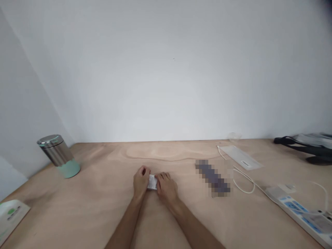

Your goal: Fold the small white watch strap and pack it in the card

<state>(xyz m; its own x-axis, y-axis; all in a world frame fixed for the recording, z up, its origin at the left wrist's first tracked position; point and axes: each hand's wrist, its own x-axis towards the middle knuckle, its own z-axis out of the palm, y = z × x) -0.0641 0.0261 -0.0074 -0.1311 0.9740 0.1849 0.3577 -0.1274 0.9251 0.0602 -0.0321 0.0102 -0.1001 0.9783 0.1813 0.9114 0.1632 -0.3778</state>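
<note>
Small white box [152,182] flat on the wooden table [103,211], front and centre, directly between both hands. Printing on the top face, too small to read. Probably light, judging by size; looks like stiff card or plastic, can't tell which from here. Likely a bit slick if coated, and prone to skidding on bare wood if pushed from one side only. Probably not very fragile, but easy to dent if card: best taken by the two short sides, with light opposed pressure and the top face left alone. Left hand [140,181] curled round the left edge, thumb and index bent near the far corner, knuckles up. Right hand [167,188] laid over the right edge, fingers bent, tips at the far right corner. Both closed on the box by the look of it; finger pads hidden, so can't tell how firm. Wrists low, close to the tabletop, forearms converging from the near edge in a narrow V. To the right: pixelated dark object [212,176] nearest, then white cable [247,192], translucent sleeve [241,157], white strip with blue labels [298,209]. To the left, well apart: steel-and-mint tumbler [58,155], white packet [12,218] at the frame edge.
</note>
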